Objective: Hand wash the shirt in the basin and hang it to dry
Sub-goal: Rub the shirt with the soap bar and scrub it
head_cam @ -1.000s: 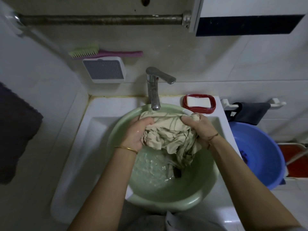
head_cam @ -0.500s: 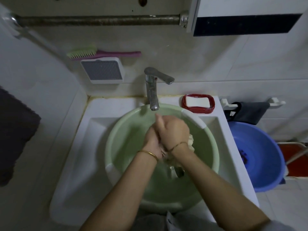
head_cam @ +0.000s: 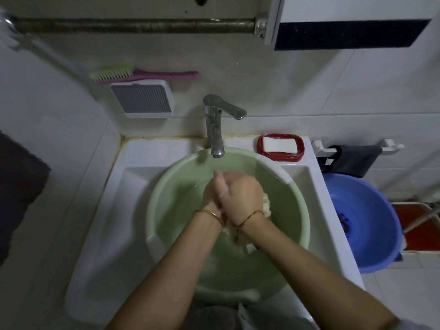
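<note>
A pale green basin [head_cam: 166, 198] with water sits in the white sink [head_cam: 104, 220] under the tap [head_cam: 215, 129]. Over its middle, both hands squeeze the bunched cream shirt [head_cam: 266, 207]. My right hand [head_cam: 240, 194] lies on top, its fingers curled round the wad. My left hand [head_cam: 210, 196] grips the shirt from the left and is mostly covered by the right. Only small bits of cloth show, at the right of the hands and below the wrists.
A red soap dish with a white bar [head_cam: 280, 146] stands on the sink's back right corner. A blue basin [head_cam: 371, 222] sits lower at the right, under a dark cloth on a rail [head_cam: 352, 158]. A brush [head_cam: 142, 73] lies on a wall box. A metal bar [head_cam: 133, 26] runs overhead.
One second ago the hands held the shirt spread apart above the water. They have come together and crushed it into a tight wad; since half a second ago little has moved.
</note>
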Demonstrator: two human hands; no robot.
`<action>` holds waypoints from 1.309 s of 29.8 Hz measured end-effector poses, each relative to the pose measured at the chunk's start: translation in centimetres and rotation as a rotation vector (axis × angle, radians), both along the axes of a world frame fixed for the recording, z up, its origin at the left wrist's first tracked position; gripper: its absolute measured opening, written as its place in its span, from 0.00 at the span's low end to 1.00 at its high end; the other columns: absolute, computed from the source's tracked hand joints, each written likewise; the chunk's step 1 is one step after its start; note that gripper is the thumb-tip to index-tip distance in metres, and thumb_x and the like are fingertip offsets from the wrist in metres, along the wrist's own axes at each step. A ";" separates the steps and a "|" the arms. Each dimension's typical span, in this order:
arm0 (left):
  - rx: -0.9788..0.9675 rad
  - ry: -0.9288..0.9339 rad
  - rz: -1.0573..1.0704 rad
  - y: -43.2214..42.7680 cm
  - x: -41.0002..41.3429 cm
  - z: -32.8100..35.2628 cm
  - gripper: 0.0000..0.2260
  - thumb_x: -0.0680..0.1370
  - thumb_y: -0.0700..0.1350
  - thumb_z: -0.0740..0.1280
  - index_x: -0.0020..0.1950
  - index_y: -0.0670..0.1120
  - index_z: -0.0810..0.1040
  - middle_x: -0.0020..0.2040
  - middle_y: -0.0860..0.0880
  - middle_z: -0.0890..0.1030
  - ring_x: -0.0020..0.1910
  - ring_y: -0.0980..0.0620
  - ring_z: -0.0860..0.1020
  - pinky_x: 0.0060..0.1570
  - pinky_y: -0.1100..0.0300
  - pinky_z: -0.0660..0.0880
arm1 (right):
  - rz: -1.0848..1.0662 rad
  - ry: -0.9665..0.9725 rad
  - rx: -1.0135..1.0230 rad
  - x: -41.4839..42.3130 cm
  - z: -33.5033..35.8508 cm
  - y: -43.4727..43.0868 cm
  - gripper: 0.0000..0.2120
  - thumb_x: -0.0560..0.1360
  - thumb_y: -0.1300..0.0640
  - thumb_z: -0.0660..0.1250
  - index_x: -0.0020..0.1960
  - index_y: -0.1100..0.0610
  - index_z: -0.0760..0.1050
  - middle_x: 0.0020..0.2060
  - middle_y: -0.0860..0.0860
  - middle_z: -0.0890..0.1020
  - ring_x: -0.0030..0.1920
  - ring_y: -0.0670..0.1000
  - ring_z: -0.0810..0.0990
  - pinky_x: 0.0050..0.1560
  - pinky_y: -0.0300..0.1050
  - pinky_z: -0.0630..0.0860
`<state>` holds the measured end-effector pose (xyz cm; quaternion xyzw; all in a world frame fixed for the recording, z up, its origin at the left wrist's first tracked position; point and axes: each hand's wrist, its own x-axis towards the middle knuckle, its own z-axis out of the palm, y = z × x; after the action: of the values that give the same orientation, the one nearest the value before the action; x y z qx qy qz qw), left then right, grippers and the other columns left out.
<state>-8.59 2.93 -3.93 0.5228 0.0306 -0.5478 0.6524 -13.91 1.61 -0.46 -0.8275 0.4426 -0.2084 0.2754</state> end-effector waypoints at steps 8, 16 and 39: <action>-0.055 -0.140 -0.213 1.5 2.5 2.0 0.22 0.74 0.51 0.68 0.59 0.35 0.77 0.55 0.35 0.80 0.55 0.37 0.80 0.59 0.42 0.74 | -0.020 -0.189 0.470 -2.4 -1.3 -6.2 0.17 0.77 0.42 0.60 0.49 0.56 0.77 0.39 0.48 0.79 0.42 0.47 0.76 0.46 0.40 0.69; -0.230 -0.570 -0.182 3.2 6.5 5.7 0.20 0.73 0.28 0.64 0.61 0.45 0.75 0.52 0.46 0.81 0.46 0.52 0.82 0.43 0.61 0.79 | 0.200 -0.602 1.216 -6.9 -2.6 -8.3 0.36 0.54 0.46 0.82 0.58 0.60 0.77 0.53 0.58 0.83 0.54 0.57 0.81 0.54 0.50 0.79; 0.013 0.086 0.086 -0.2 0.7 2.5 0.16 0.83 0.47 0.49 0.39 0.45 0.69 0.31 0.47 0.75 0.32 0.50 0.77 0.33 0.62 0.73 | 0.073 0.108 -0.094 0.7 0.7 -0.2 0.25 0.74 0.42 0.44 0.39 0.53 0.75 0.40 0.56 0.82 0.43 0.56 0.79 0.39 0.42 0.66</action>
<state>-7.91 2.77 -1.47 0.5013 0.0846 -0.5411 0.6699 -13.20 1.40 0.20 -0.8653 0.4160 -0.1739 0.2192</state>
